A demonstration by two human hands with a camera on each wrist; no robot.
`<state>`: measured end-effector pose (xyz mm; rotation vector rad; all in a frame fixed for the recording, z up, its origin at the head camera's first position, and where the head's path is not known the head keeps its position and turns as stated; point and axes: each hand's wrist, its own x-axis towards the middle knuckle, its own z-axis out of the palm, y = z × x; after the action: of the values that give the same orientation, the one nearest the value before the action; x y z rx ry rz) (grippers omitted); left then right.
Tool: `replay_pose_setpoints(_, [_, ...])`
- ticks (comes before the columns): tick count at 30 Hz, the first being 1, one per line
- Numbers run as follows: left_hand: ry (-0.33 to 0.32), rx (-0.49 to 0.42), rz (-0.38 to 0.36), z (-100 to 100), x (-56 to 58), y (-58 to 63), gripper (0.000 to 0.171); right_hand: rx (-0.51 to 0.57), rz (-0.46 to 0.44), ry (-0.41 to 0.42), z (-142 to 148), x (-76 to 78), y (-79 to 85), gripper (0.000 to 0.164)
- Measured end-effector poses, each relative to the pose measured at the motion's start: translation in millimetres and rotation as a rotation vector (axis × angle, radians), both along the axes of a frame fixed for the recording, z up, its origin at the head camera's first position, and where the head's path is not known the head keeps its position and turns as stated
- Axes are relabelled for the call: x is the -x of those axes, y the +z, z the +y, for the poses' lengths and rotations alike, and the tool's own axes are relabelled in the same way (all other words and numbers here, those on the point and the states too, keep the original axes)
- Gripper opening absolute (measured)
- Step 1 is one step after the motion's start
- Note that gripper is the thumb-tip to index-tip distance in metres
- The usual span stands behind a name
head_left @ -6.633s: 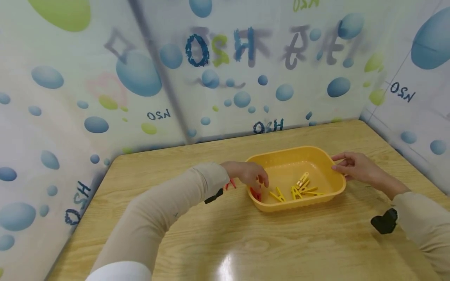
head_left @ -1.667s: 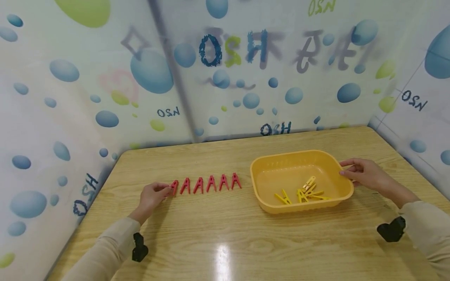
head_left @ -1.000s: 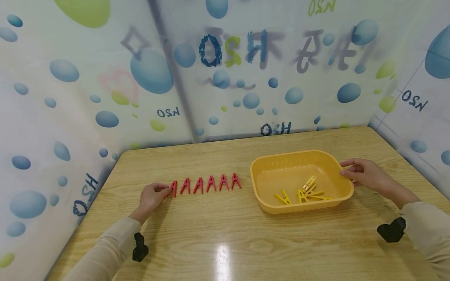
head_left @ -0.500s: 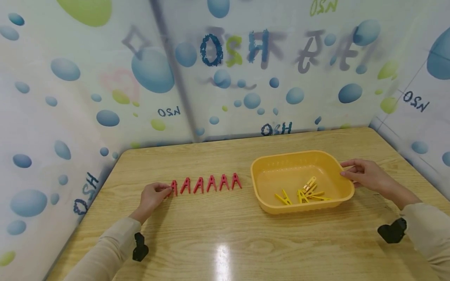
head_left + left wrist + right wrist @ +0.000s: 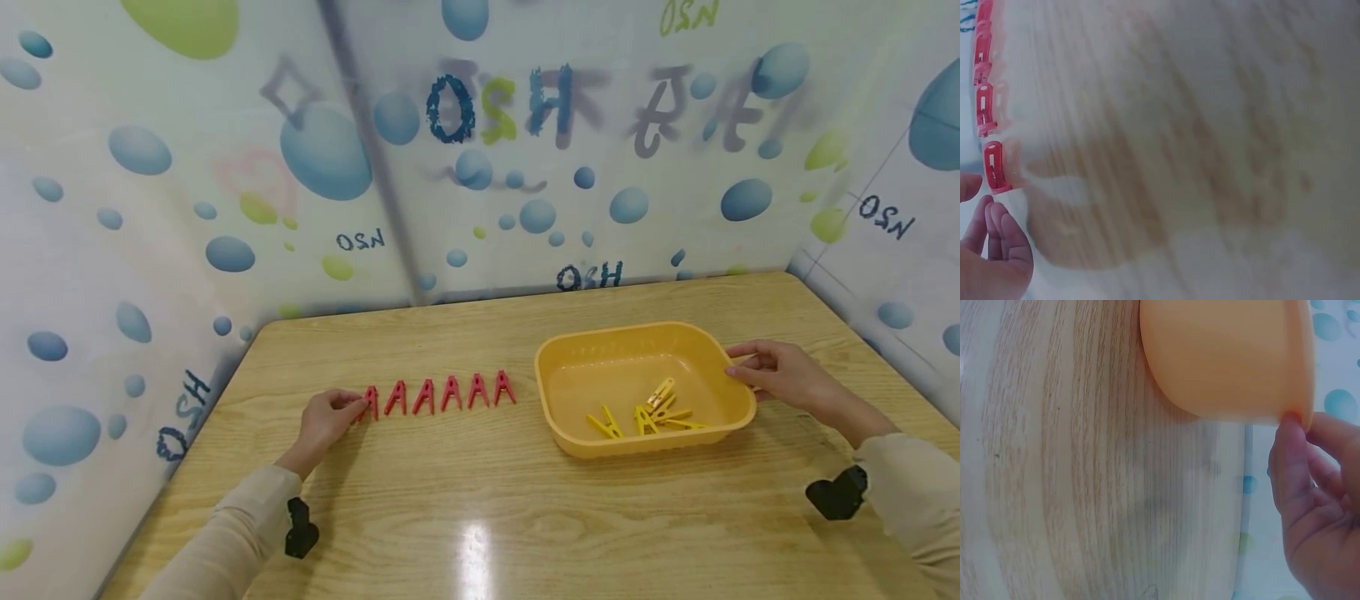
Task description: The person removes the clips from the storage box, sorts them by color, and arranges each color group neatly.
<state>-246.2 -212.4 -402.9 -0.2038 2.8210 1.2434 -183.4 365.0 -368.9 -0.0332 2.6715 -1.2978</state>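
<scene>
My left hand (image 5: 326,421) is at the leftmost red clothespin (image 5: 372,402), its thumb and finger about the near side of the clothespin and covering part of it. In the left wrist view the left fingertips meet the lower corner of this upright clothespin (image 5: 994,165). Several red clothespins (image 5: 450,392) stand in a row to its right, each like a letter A. My right hand (image 5: 780,375) pinches the right rim of a yellow plastic basket (image 5: 585,446). The right wrist view shows thumb and finger on the basket's edge (image 5: 1241,375). Several yellow clothespins (image 5: 660,408) lie inside the basket.
The wooden table (image 5: 420,500) ends at a patterned cloth wall (image 5: 480,233) behind and on both sides. The basket stands just right of the red row. A black wrist device (image 5: 302,529) sits on the left wrist, another (image 5: 838,493) on the right.
From 6.6 seconds ago, my left hand has moved out of the basket to the left end of the red row. The red clothespin has left the basket. Lately both hands barely move.
</scene>
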Motion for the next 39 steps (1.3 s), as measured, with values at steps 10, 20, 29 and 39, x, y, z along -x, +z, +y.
replay_pose_setpoints(10, [-0.042, -0.037, 0.068, 8.1, 5.4, 23.9, 0.031, -0.003, 0.012, 0.004, 2.0, -0.5, 0.0, 0.056])
replay_pose_setpoints(20, [-0.163, -0.041, 0.158, 42.6, 10.9, 70.1, 0.036, -0.001, 0.016, -0.001, 4.1, -1.1, 0.0, 0.057])
replay_pose_setpoints(29, [-0.370, -0.019, 0.184, 109.4, 12.6, 123.9, 0.027, -0.004, 0.012, -0.005, 3.6, -0.6, -0.8, 0.055])
replay_pose_setpoints(39, [-0.731, 0.065, 0.281, 203.5, 5.6, 151.1, 0.016, -0.018, 0.004, 0.012, 4.5, 3.4, -0.4, 0.058])
